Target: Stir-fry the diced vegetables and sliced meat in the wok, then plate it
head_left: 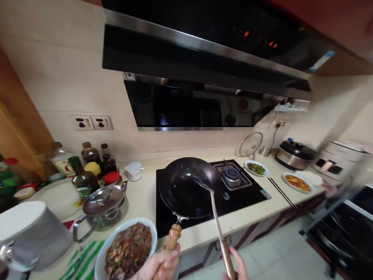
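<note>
A dark wok sits tilted over the left side of the black gas stove, its inside showing a wet shine. My left hand is wrapped round the wok's wooden handle. The wooden grip of a metal spatula lies in my right hand, the fingers closed on it, and the spatula's head rests inside the wok. Just left of my left hand, a pale bowl holds chopped meat with red and yellow bits.
A lidded steel pot, sauce bottles and a large grey pot crowd the left. Plates of green food and orange-red food, black chopsticks and a cooker are at right. A range hood hangs above.
</note>
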The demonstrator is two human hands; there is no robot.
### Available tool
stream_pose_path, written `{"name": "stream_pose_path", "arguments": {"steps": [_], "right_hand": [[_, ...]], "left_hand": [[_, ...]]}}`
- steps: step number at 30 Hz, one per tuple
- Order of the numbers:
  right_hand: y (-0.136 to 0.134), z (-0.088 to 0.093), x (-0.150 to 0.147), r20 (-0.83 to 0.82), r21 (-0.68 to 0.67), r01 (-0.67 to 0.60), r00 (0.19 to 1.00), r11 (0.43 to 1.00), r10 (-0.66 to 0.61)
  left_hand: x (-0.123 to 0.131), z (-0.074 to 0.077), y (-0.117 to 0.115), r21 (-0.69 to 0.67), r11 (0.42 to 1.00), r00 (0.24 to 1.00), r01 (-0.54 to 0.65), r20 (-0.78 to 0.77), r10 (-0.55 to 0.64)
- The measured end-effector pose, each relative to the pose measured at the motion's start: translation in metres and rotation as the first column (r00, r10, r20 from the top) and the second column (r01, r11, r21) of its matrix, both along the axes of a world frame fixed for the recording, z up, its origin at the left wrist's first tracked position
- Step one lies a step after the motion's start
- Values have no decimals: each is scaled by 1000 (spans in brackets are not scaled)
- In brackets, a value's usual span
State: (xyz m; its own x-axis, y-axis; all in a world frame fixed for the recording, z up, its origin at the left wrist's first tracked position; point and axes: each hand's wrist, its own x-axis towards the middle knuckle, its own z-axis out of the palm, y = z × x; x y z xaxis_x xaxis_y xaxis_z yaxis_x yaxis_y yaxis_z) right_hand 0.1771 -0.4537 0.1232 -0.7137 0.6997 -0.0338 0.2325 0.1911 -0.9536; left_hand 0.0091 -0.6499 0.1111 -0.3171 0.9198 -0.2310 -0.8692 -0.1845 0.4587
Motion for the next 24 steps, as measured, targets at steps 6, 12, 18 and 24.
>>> {"name": "stream_pose_path", "arguments": {"steps": [6, 12, 18, 24], "right_hand": [[77, 46, -138, 50, -36, -431, 900, 902, 432], [105, 33, -207, 66, 19, -517, 854, 856, 515], [111, 20, -227, 137, 54, -539, 838, 840, 529], [101, 24, -232, 166, -78, -559, 809, 825, 564]], "left_hand": [[-46, 19, 82, -29, 972, 964, -234, 126, 236], [-58, 6, 118, -39, 938, 915, -343, 213, 343], [-65, -7, 124, -75, 927, 893, -368, 248, 375], [-75, -11, 126, -163, 916, 895, -367, 205, 395]]}}
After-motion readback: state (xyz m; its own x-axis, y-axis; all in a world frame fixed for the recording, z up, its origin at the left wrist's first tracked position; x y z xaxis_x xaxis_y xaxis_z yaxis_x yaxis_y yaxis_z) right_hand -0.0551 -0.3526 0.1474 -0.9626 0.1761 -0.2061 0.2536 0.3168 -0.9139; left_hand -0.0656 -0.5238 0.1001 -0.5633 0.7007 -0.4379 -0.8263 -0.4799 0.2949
